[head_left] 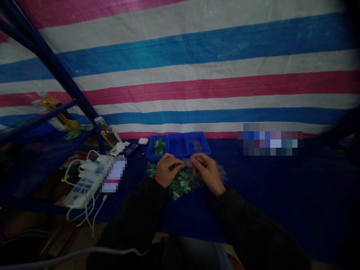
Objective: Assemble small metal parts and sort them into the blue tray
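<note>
My left hand (167, 170) and my right hand (206, 172) hang close together above a heap of small green pieces in clear plastic (181, 183). The left fingertips curl around a small dark piece (177, 165), partly hidden by the fingers. My right fingers bend toward it over crinkled clear plastic (197, 165), and what they grip is hidden. Just beyond my hands stand several joined blue plastic trays (177, 135). The left compartment holds green pieces (159, 147), and the right one holds a small, dim, dark bundle (196, 146).
A dark blue cloth (267, 187) covers the work surface, with a striped tarpaulin (197, 75) behind it. To the left stand a blue metal shelf frame (53, 63), a plastic bottle (109, 135) and a white power strip (84, 185) with cables. Two pixelated patches hide other items.
</note>
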`<move>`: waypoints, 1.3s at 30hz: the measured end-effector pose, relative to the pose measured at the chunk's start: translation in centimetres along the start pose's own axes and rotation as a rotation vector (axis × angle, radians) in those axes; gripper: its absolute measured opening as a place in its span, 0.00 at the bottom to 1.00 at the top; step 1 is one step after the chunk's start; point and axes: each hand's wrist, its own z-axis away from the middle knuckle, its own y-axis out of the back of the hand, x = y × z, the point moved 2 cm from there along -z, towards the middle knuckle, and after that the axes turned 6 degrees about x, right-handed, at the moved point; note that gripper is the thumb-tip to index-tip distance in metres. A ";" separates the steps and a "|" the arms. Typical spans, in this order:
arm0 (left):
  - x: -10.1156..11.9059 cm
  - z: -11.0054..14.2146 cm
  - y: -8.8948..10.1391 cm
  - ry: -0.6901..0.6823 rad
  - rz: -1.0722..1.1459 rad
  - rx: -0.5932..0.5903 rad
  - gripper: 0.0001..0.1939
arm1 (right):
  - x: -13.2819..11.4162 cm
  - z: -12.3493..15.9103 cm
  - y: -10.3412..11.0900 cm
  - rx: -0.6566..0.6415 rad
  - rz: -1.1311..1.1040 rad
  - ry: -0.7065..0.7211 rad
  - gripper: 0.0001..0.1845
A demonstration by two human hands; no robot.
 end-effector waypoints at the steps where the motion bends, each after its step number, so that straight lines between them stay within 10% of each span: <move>1: 0.1 -0.1 0.0 -0.010 -0.002 0.003 0.03 | -0.1 0.0 0.0 0.000 0.025 0.004 0.13; 22: -0.3 0.7 -0.2 0.197 0.024 0.023 0.08 | 0.2 0.4 -0.7 -0.047 -0.048 -0.055 0.17; 27: -0.4 0.7 -0.1 0.242 0.049 0.007 0.08 | -0.1 0.2 0.5 0.070 0.080 0.004 0.02; 34: -0.2 0.6 -0.2 0.241 0.066 -0.033 0.08 | -0.1 -0.4 1.1 0.147 -0.037 -0.008 0.23; 39: -0.1 0.6 -0.2 0.246 0.071 -0.032 0.08 | 0.7 -0.7 1.0 0.091 -0.040 -0.078 0.15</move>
